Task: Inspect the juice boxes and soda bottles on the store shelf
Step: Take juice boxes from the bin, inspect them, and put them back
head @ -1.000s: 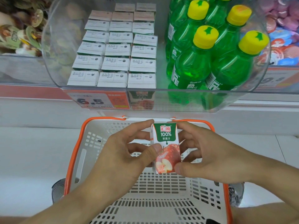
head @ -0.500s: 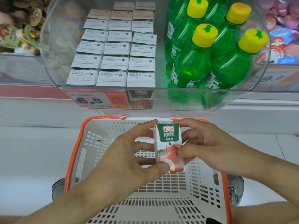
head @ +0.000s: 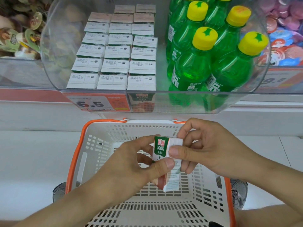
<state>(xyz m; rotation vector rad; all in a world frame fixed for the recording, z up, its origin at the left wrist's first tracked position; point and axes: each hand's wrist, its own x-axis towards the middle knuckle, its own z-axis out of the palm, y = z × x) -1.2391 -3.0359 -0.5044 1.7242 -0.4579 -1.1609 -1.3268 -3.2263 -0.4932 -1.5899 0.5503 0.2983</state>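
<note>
A small apple juice box (head: pixel 161 150) with a green top and red apple print is held upright over the basket. My left hand (head: pixel 131 166) pinches it from the left with thumb on its front. My right hand (head: pixel 211 151) grips its right side, thumb across the front edge. The box is turned so its white side panel shows. Rows of white-topped juice boxes (head: pixel 113 51) fill the left of a clear shelf bin (head: pixel 180 100). Green soda bottles (head: pixel 201 63) with yellow caps stand at the bin's right.
A white shopping basket (head: pixel 85 161) with an orange rim sits below my hands, its floor bare. An orange price tag (head: pixel 96 104) reading 6.5 hangs on the bin front. Snack packets (head: pixel 18 35) lie left, jelly cups (head: pixel 285 33) right. My shoes (head: pixel 239 192) show beside the basket.
Both hands have rotated the juice box, so its front now faces left and the white side panel has come into view. My right thumb has moved onto the box's front edge.
</note>
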